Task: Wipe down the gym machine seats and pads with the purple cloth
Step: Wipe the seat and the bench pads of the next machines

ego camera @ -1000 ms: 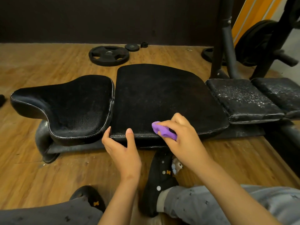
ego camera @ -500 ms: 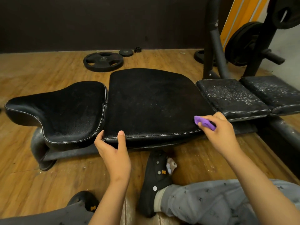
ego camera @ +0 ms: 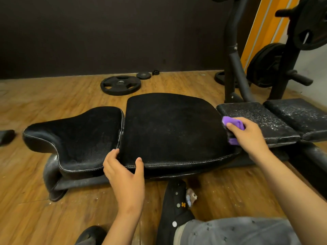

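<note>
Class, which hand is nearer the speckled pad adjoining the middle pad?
Right. The right hand, holding the purple cloth, is beside the speckled pad; the left hand grips the middle pad, farther left.

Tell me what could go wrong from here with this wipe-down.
1. The cloth is bunched small in the right hand, so each pass likely covers little, and patches of the centre pad may be missed.
2. The speckled pad beside it is thick with white flecks. The cloth could carry them back onto wiped pads.
3. The left hand holds the centre pad's corner with a finger at the gap by the saddle pad. If a pad shifts, it might get pinched.
</note>
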### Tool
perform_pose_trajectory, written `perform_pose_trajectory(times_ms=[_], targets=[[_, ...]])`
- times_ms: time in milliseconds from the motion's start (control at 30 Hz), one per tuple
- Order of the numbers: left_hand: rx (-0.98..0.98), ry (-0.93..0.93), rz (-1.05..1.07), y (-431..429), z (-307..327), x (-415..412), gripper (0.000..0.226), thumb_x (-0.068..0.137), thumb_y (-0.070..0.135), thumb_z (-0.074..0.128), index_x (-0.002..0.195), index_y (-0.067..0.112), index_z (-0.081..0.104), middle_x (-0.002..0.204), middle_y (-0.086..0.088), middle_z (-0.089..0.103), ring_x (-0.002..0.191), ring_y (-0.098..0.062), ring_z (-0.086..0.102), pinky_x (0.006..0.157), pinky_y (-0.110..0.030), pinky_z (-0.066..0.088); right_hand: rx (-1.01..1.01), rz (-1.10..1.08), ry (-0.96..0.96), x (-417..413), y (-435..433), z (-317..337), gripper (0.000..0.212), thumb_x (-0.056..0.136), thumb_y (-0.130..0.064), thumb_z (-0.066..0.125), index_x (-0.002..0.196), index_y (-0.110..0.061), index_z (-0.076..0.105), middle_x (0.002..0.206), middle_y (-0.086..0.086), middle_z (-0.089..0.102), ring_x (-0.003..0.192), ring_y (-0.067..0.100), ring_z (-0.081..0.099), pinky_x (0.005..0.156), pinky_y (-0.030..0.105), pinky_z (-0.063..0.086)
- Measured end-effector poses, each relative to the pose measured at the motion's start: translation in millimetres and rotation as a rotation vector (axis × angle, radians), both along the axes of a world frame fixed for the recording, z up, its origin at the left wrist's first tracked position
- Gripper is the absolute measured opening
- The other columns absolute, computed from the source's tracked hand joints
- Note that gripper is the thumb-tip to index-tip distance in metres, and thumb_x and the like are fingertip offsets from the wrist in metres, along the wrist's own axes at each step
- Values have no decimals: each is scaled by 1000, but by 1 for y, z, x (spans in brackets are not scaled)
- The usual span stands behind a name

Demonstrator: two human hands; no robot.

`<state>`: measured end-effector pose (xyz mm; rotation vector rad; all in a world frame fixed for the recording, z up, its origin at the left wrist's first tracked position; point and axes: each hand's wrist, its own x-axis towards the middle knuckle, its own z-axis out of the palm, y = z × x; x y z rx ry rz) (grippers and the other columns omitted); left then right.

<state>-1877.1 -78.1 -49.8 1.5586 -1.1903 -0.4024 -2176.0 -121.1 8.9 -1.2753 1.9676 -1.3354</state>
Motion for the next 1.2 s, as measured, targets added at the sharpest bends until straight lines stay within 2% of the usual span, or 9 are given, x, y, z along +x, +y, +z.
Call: perform_pose_trajectory(times_ms=[200,333,500,667,767,833,933,1133,1200], targets=[[-54,-221,-83,-24,18,7,49,87,17,66,131,12,46,131,-3,46,126,-15,40,106,-34,37,29,226,-425,50,-29,-3,23,90,-9,62,111,-18,58,113,4,62,108,19,60,99,39,48],[-26,-269,-188,-37,23,6,43,90,24,62,130,17,48,124,11,46,119,-4,40,101,-29,38,-17,293,-366,75,-42,-5,22,93,-10,58,115,-13,59,101,-1,64,90,6,65,73,13,51],[-16,-384,-142,-31,13,1,31,88,27,61,118,19,59,113,7,60,109,-11,55,90,-30,42,15,377,188,71,-39,-17,13,91,-26,62,103,-22,62,96,-10,62,88,1,58,69,11,42],[4,-410,-71,-34,12,-3,24,86,26,65,108,18,64,103,5,64,101,-14,58,84,-26,37,63,423,151,48,-26,-18,10,90,-27,65,91,-18,66,84,-1,67,78,13,61,66,17,44],[29,-404,-81,-36,16,-4,24,85,29,66,107,21,63,103,8,64,102,-13,56,85,-29,39,44,459,-123,49,-18,-14,15,87,-19,69,101,-14,67,95,4,72,93,17,67,85,23,50],[41,-306,-119,-38,22,-7,26,85,34,65,110,26,61,105,13,62,105,-7,53,91,-26,39,33,499,-364,58,-11,-13,31,81,-20,74,108,-10,62,101,9,72,100,24,68,94,35,50],[-7,-25,-302,-40,36,-17,28,86,27,65,114,29,61,110,17,62,110,0,53,96,-20,39,82,626,-624,78,-2,-11,31,84,-21,67,107,-2,60,104,15,70,101,28,67,90,35,54],[208,576,-817,-40,51,-16,30,93,19,57,122,17,64,118,-2,69,115,-17,62,101,-36,47,103,763,-800,106,6,2,35,90,-13,51,120,3,59,120,24,62,109,29,63,90,37,55],[218,638,-901,-41,49,-9,35,85,17,58,120,13,66,118,-7,69,116,-23,62,102,-41,44,113,757,-809,108,6,8,36,89,-17,51,119,-1,61,117,21,64,105,28,65,83,36,57]])
